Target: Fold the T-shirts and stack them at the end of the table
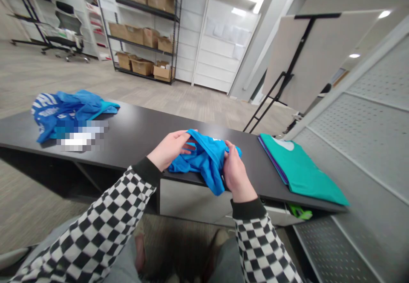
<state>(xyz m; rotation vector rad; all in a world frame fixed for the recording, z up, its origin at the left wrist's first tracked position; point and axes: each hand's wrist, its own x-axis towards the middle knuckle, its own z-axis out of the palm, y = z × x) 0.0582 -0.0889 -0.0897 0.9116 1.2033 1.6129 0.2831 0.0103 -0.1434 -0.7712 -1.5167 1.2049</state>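
A crumpled bright blue shirt (204, 155) lies at the front edge of the dark table, and part of it hangs over that edge. My left hand (172, 147) holds the upper left edge of the cloth, with its thumb at the rim and some fingers inside a fold. On the other side, my right hand (234, 168) grips the bunched fabric between thumb and curled fingers. A small white print shows near the top of the shirt. Most of the garment's shape is hidden in folds.
Folded teal and purple garments (303, 168) lie at the table's right end. A heap of blue printed clothes (70, 108) sits at the left on the dark table (137, 125). A perforated grey panel (373, 117) borders the right. Shelves with cardboard boxes (140, 36) stand behind.
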